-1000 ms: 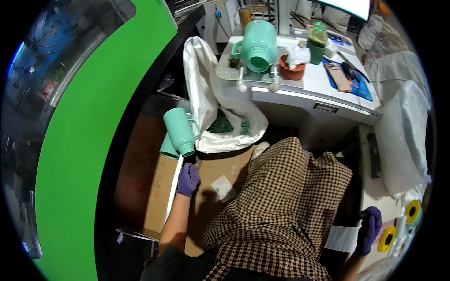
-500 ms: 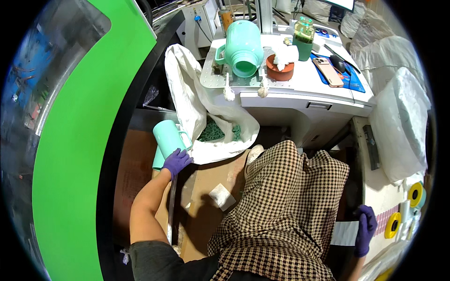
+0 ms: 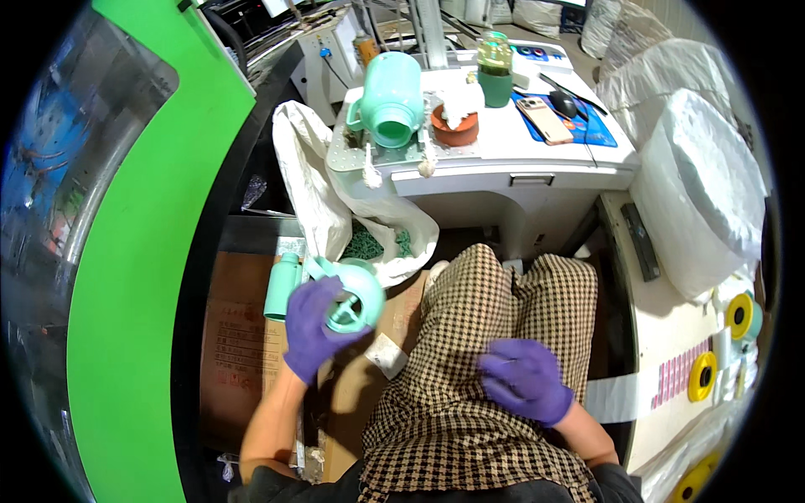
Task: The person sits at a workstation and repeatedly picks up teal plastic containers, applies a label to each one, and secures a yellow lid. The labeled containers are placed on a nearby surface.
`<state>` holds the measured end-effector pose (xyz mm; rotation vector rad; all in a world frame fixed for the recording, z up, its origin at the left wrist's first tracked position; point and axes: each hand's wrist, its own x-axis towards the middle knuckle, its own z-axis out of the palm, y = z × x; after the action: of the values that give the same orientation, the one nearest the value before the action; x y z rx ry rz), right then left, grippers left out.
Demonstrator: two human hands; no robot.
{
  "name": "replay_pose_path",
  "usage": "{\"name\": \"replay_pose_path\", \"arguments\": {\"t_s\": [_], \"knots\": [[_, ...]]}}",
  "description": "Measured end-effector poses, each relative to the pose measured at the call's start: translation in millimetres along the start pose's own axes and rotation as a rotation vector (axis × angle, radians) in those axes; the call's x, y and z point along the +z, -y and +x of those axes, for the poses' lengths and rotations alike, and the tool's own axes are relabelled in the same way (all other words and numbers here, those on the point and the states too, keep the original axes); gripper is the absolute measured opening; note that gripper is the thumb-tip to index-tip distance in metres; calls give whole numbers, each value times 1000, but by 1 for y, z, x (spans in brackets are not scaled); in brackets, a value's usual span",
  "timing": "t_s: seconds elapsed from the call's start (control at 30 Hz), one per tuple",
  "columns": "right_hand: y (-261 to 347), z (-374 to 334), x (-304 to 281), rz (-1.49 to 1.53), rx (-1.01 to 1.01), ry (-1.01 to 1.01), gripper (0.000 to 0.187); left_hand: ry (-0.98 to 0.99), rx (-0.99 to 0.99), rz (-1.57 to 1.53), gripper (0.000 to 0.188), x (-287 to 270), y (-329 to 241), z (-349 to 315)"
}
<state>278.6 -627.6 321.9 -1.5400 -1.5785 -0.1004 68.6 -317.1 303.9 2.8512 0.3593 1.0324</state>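
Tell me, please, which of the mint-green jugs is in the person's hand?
The mint-green jug over the cardboard box, gripped by the left hand; the other jug lies untouched on the white table.

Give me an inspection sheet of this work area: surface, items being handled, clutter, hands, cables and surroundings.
Surface: white machine table, crowded; flat brown cardboard on the floor.
Job's things: mint green plastic jug in the left hand; a second mint jug lies on the table.
Clutter: white sack of green pieces, orange bowl, green-sleeved jar, phone, mouse on a blue mat.
Grippers: left hand in a purple glove grips the jug; right hand, gloved, rests on the checked lap.
Cables: thin dark cable from the mouse.
Surroundings: green machine panel, yellow tape rolls, white wrapped bundle.
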Motion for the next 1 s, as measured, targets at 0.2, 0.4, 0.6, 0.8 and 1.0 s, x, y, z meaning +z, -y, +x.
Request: {"name": "replay_pose_path", "arguments": {"t_s": [0.2,0.4,0.6,0.8,1.0], "knots": [[15,-4,60,-121,-8,121,35,14,-93,-149,71,33,-122,-2],[-13,-23,76,-262,155,295,28,71,180,-253,38,56,-146,20],[-22,-39,81,-135,148,213,27,95,322,-244,30,70,-143,21],[2,-32,53,-143,162,211,46,6,148,-179,32,62,-146,19],[-10,-46,32,550,657,198,18,126,282,-121,36,60,-160,20]]}}
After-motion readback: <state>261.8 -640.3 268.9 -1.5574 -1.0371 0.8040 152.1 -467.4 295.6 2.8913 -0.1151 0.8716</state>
